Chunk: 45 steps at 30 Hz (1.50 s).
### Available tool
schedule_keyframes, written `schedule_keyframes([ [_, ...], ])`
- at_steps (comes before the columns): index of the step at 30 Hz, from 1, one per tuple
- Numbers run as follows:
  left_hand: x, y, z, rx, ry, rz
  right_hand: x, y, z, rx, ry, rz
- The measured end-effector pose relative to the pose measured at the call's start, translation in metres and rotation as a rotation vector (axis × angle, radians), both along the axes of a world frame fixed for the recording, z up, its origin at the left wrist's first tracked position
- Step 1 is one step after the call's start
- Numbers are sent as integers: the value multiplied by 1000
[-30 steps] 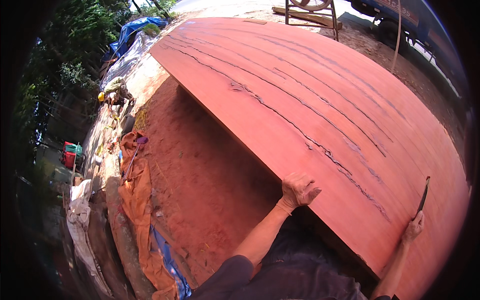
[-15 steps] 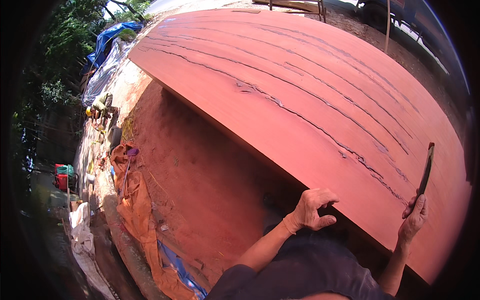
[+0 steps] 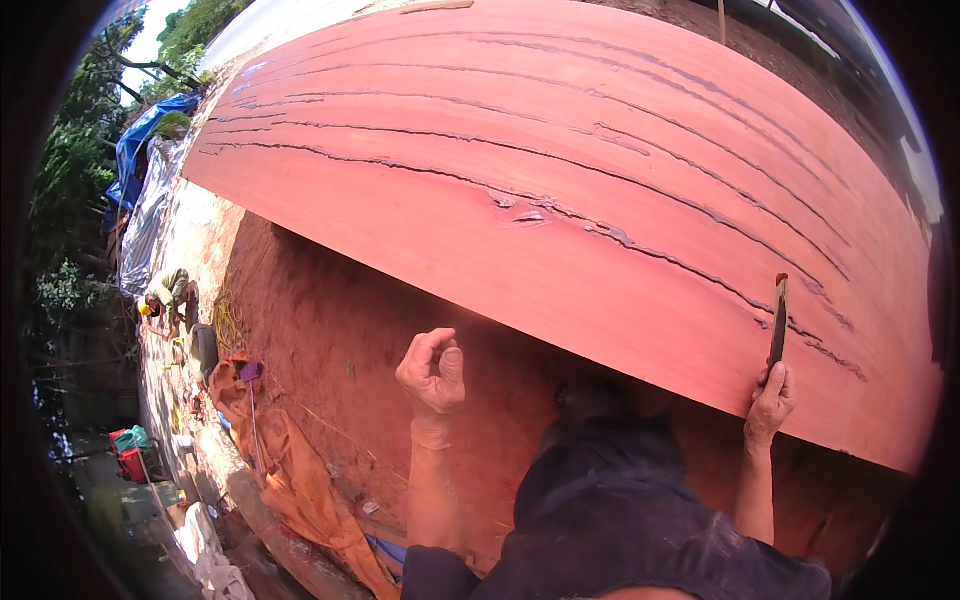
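A huge reddish wooden slab [image 3: 420, 235] stretches from far left to the right, with long dark cracks running lengthwise along it. Some cracks have greyish, raised material in them, and a gouged patch [image 3: 520, 212] lies near the middle. My right hand [image 3: 770, 400] grips a narrow flat tool [image 3: 778, 325] at the slab's near edge. The tool stands upright, with a dark face, a pale edge and a reddish lump at its tip. My left hand [image 3: 432, 378] is raised off the slab, over the ground, its fingers curled in toward the thumb. Nothing shows in it.
Reddish dusty ground [image 3: 310, 330] lies below the slab. At left are an orange tarp [image 3: 295, 475], a log [image 3: 265, 510], a white sack [image 3: 215, 555] and a red container [image 3: 130, 462]. A person in a yellow helmet [image 3: 148, 307] bends down farther off, near a blue tarp [image 3: 150, 130].
My left hand has moved left, away from the slab's edge, and its fingers have curled closer. My right hand and the tool appear farther left and higher; the whole view has turned.
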State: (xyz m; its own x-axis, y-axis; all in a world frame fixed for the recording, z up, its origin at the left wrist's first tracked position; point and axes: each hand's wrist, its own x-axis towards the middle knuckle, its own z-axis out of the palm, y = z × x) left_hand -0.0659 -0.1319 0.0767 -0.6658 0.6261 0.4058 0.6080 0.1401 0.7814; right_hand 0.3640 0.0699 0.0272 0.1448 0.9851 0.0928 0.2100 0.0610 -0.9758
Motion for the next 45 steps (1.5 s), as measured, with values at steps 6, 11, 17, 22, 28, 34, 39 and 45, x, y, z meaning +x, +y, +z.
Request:
schedule_keyframes([
  [6,-114,15,2,-11,178,226,-7,-2,-7,37,-88,-101],
  [11,-197,25,-3,-125,314,333,-10,0,-13,54,-152,-219],
  [17,-277,57,-20,-207,398,280,-13,1,-18,81,-305,-424],
  [22,-291,71,-47,-150,289,295,-12,2,-19,84,-524,-505],
  [28,-286,65,-65,-39,129,396,3,2,-24,22,-564,-502],
  [34,-292,57,-68,-64,65,367,4,10,-18,-23,-431,-501],
  [39,-293,58,-71,-18,56,350,-68,47,53,-150,-109,-289],
  [45,-292,59,-67,-27,44,335,-221,94,115,-229,-151,322],
])
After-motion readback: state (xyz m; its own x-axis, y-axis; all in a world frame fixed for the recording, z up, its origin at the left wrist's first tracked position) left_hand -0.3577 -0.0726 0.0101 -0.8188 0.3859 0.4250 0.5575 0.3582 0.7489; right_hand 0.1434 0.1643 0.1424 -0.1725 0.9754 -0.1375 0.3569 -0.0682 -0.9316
